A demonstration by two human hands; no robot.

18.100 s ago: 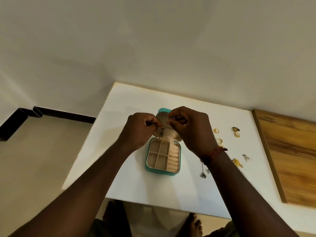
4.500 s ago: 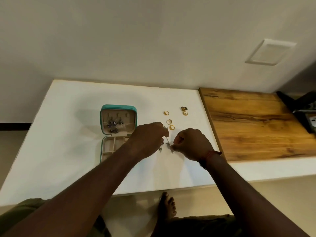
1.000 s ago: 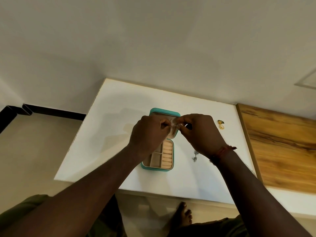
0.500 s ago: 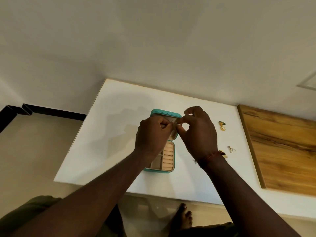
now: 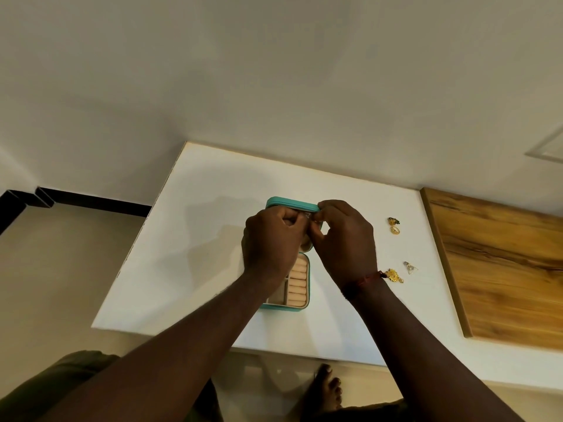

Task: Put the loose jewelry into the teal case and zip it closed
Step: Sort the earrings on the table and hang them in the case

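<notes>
Both hands, left (image 5: 271, 239) and right (image 5: 344, 239), pinch a small silver piece (image 5: 307, 215) against the teal case (image 5: 300, 307) lid; remaining gold pieces (image 5: 393, 225) lie rightward, nearer the right hand.

Both hands — left hand (image 5: 271, 242) and right hand (image 5: 345, 239) — crowd together over the raised lid of the open teal case (image 5: 300, 300), blocking its near trays. Left of the case the white tabletop (image 5: 195, 239) lies bare. To the right, gold pieces (image 5: 394, 226), a gold pendant (image 5: 393, 275) and a silver piece (image 5: 410, 267) dot the way toward the wooden board (image 5: 502, 269).
</notes>
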